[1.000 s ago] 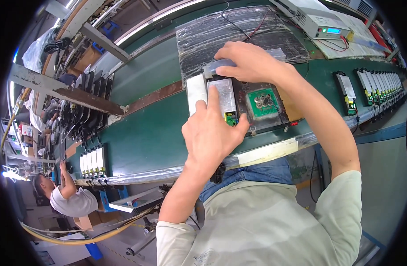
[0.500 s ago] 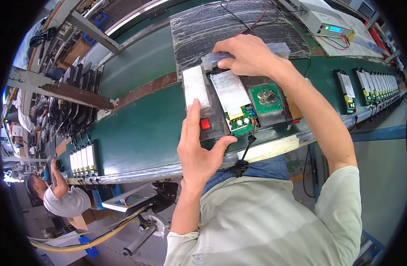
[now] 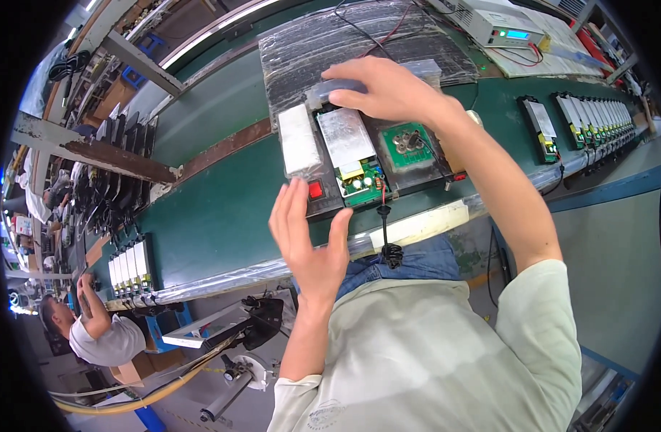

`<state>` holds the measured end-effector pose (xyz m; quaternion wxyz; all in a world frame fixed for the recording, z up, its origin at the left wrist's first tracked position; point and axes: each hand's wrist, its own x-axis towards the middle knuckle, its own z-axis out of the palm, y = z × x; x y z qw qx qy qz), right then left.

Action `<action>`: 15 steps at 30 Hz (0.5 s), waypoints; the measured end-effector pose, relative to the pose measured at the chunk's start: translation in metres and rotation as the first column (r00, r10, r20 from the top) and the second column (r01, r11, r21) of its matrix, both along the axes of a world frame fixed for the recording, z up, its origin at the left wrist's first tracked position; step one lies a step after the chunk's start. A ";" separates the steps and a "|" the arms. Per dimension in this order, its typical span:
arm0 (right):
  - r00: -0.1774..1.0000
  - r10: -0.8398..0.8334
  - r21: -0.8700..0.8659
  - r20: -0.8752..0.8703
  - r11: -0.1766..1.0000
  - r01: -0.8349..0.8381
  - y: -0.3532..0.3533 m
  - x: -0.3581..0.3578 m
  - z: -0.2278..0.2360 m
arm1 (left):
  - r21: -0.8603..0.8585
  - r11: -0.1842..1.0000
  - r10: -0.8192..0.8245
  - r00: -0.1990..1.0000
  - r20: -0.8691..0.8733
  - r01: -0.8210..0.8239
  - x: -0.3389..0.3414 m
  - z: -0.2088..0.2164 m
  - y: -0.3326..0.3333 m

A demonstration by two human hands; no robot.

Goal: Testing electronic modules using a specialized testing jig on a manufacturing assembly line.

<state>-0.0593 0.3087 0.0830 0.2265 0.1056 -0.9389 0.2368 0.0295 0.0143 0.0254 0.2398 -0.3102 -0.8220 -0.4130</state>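
Observation:
A power supply unit (image 3: pixel 348 137) lies uncased in a dark test fixture (image 3: pixel 384 188), its silver plate and green circuit board facing up. My right hand (image 3: pixel 388 90) reaches over its far end; thumb and fingers straddle a dark, plastic-wrapped bar (image 3: pixel 343 92). Near the fixture's front left edge, my left hand (image 3: pixel 310 248) is open and empty, with thumb and fingers apart. Its fingertips are close to a red switch (image 3: pixel 315 189) and a white block (image 3: pixel 299 140). A black cord (image 3: pixel 387 223) hangs from the unit over the bench edge, coiled at its lower end.
Right of the unit is a green board with round metal contacts (image 3: pixel 410 145). Similar units stand in a row on the right (image 3: pixel 590 119) and left (image 3: pixel 132 263) of the green bench (image 3: pixel 208 223). A meter (image 3: pixel 500 29) stands at the back right. Another person (image 3: pixel 104 327) works at left.
The whole view has shifted, so the bench appears farther left. My left hand has drawn slightly back from the white block and unit. My right hand stays at the unit's far end.

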 end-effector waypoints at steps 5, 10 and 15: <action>0.972 -0.233 -0.546 0.024 0.812 0.208 -0.003 0.147 0.008 | -0.016 0.956 -0.247 0.837 0.488 0.292 0.065 -0.018 -0.055; 0.824 -0.455 -0.473 0.339 0.674 0.567 -0.031 0.215 -0.011 | 0.369 0.921 -0.388 0.401 0.830 0.126 0.103 -0.094 -0.014; 0.854 -0.447 -0.421 0.265 0.743 0.520 -0.038 0.208 -0.034 | 0.542 0.811 -0.528 -0.125 0.840 0.218 0.091 -0.096 -0.016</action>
